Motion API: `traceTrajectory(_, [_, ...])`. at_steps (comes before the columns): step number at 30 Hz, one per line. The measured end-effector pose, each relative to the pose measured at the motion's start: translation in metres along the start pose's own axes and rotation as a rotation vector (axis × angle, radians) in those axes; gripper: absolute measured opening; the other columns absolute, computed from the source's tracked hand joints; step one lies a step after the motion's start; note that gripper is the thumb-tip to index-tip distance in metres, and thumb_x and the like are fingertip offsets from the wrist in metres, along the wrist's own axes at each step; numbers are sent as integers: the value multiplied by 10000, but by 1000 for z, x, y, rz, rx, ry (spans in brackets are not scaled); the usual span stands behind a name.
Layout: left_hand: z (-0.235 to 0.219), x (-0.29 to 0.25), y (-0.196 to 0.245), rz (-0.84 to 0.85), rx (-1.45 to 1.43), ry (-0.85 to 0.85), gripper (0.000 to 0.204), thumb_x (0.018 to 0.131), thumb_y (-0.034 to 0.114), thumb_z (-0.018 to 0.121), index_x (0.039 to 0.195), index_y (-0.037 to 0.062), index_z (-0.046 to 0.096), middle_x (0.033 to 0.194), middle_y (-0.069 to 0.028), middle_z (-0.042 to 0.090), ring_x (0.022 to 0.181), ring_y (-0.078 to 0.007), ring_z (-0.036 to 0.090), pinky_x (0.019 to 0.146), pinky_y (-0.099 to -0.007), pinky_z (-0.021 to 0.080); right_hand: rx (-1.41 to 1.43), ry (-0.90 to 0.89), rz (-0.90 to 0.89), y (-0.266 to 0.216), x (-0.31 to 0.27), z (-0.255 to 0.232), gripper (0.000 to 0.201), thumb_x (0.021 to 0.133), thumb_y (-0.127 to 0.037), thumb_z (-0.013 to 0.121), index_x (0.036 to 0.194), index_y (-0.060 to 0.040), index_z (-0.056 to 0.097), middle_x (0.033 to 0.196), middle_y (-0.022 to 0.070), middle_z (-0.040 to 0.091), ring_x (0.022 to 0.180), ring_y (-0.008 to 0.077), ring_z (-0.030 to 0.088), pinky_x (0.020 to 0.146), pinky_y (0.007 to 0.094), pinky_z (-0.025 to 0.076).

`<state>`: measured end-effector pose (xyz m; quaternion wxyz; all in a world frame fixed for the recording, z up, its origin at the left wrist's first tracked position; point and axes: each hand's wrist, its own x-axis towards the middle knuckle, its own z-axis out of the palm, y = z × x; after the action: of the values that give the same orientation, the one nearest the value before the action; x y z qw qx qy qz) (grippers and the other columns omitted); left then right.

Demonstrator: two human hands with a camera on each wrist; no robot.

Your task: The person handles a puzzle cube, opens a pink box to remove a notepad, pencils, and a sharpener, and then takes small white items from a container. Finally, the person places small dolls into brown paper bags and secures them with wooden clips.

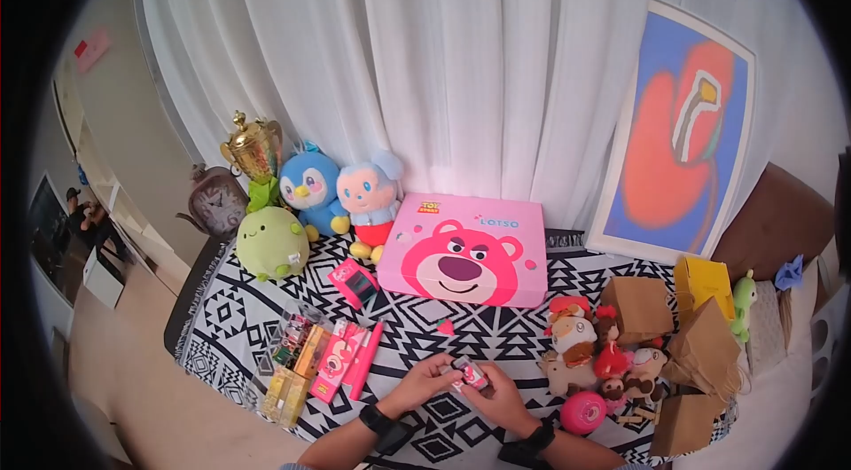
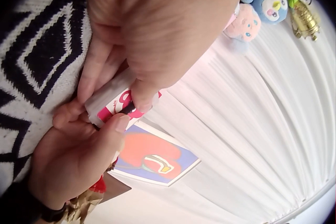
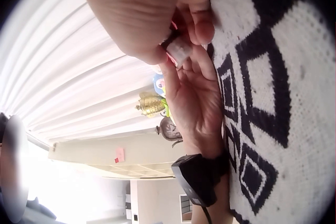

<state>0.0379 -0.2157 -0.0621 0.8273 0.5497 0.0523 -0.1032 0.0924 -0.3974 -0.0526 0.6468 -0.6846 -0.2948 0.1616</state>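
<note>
1. Looking forward and down from head height, standing farthest back, over the patterned cloth (image 1: 417,328) toward the white curtain (image 1: 470,71).
2. Peering from the left wrist, close past the left hand (image 1: 422,384), tipping sideways, facing the framed picture (image 1: 651,137).
3. Peering from the right wrist, close past the right hand (image 1: 499,399), also tipping sideways, facing the trophy (image 1: 254,151) and clock (image 1: 219,202).
4. Sharing the small pack (image 1: 472,375) across all views; sharing the framed picture between head and left wrist, the clock between head and right wrist.
</note>
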Motion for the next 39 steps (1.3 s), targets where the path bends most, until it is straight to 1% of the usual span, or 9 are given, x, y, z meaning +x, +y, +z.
traceTrajectory(8, [7,-2,3,-30,-4,54,247,1001,221,462,1091,3,537,1028,-37,572,943,-93,580,850,-243,507,41,20,129,9,-3,0,305,867,-118,648,1126,0,538,925,44,594,705,74,566,575,211,465])
traceTrajectory(10, [7,-2,3,-29,-27,54,269,1006,228,444,1127,-3,509,1066,-63,557,975,-123,583,899,-271,506,212,26,205,9,-3,-1,322,910,-58,576,1197,22,451,941,87,602,710,122,619,564,249,525])
traceTrajectory(15, [3,-1,18,-69,-109,91,349,988,261,486,1164,-40,458,1084,-143,580,1000,-223,622,912,-330,512,305,83,167,7,3,-1,341,921,-57,566,1225,21,433,956,100,617,723,134,636,556,246,516])
traceTrajectory(20, [-24,29,60,117,-192,412,405,923,292,600,1114,-55,514,1083,-150,585,993,-234,604,887,-333,492,263,25,219,8,2,-1,320,926,-86,578,1221,4,492,890,70,635,676,100,618,547,227,489])
traceTrajectory(22, [-36,47,75,113,-338,513,428,930,262,578,1175,-76,482,1192,-221,532,1147,-312,538,979,-409,447,191,-18,211,6,2,-1,288,926,-86,580,1188,3,503,844,57,623,672,105,622,545,231,496])
traceTrajectory(27, [-24,67,98,54,-551,564,529,906,281,594,1239,-78,394,1232,-260,436,1119,-390,501,1005,-477,413,133,-18,202,8,1,0,308,917,-139,606,1184,-6,529,813,44,636,636,84,613,526,225,487])
traceTrajectory(32, [-19,69,113,179,-677,461,419,903,210,579,1170,-70,421,1095,-205,482,1112,-392,522,970,-476,459,116,-9,182,4,3,1,293,918,-145,605,1170,-11,535,808,43,634,634,81,612,525,224,491])
traceTrajectory(35, [-10,59,142,456,-657,201,303,939,146,476,1132,-84,433,1191,-239,480,1160,-357,498,1042,-461,405,93,-5,213,-1,2,1,292,917,-146,606,1166,-11,535,802,39,630,637,80,612,521,225,492])
traceTrajectory(39, [-7,64,162,591,-768,-82,505,965,223,437,1302,-138,335,1389,-299,354,1315,-392,364,1120,-470,293,62,3,239,2,2,3,305,919,-153,606,1176,-10,526,802,34,627,641,77,610,518,226,494])
